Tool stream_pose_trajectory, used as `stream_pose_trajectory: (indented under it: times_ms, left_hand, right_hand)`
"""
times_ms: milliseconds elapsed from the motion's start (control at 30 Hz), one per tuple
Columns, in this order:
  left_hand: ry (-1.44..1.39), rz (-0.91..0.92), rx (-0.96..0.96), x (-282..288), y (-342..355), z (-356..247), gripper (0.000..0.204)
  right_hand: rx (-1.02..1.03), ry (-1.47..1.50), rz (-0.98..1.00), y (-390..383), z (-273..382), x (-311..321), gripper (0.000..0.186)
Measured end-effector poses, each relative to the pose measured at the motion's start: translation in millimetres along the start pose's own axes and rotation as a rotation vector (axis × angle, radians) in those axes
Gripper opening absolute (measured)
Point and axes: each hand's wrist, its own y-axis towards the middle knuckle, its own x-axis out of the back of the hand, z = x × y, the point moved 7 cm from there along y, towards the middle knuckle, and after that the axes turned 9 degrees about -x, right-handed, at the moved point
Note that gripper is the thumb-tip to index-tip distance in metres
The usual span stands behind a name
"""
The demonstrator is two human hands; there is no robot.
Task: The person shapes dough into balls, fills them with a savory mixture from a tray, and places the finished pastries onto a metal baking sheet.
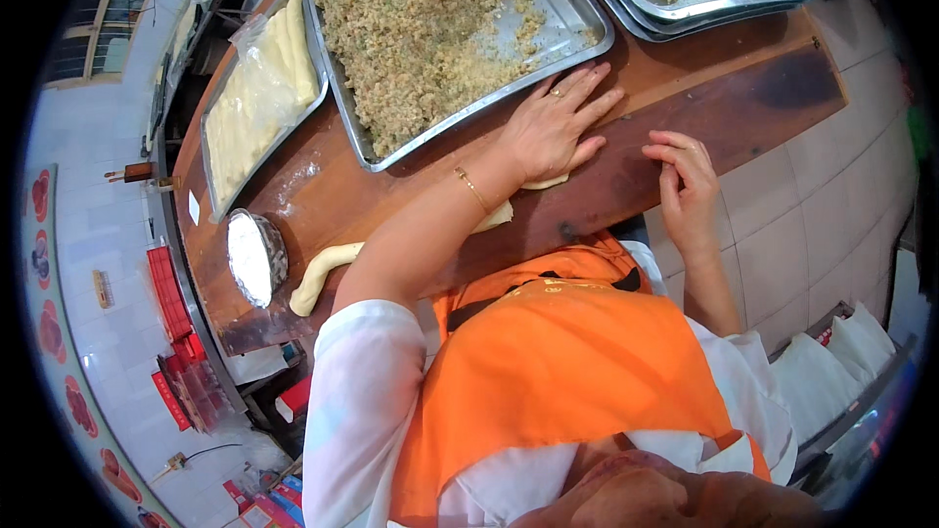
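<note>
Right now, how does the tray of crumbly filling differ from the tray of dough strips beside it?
The filling tray holds a loose, brownish crumbly mix heaped toward one end, with bare metal showing at the other; the dough-strip tray holds pale, smooth strips laid side by side. The strips are partly covered by clear plastic film; the filling lies uncovered. The left hand presses dough right beside the filling tray, away from the dough-strip tray. Both are rectangular metal trays on the wooden board.

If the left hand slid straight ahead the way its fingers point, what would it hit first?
Most likely the rim of the steel tray of crumbly filling. The left hand lies flat on a dough piece, fingers aimed at that near corner, with only bare wooden board between.
</note>
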Motion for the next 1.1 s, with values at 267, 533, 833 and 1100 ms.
stream_pose_trajectory:
  times_ms: [267, 533, 833, 1100]
  left_hand:
    - [-0.25, -0.187, -0.093, 14.8, 10.1, 7.0, 0.065]
    - [-0.049, -0.192, -0.064, 8.8, 5.7, 10.2, 0.06]
    - [-0.081, -0.233, 0.134, 7.1, -52.4, -5.6, 0.057]
    - [0.027, -0.363, 0.184, 43.4, -81.5, -31.2, 0.021]
  right_hand:
    - [0.092, 0.036, -0.006, -10.6, 19.8, 12.4, 0.028]
    - [0.097, -0.02, 0.016, -17.8, 26.2, 11.5, 0.028]
    - [-0.029, 0.066, 0.117, -19.1, 37.8, -11.5, 0.02]
    - [0.389, 0.014, 0.262, 65.0, 97.9, -80.3, 0.016]
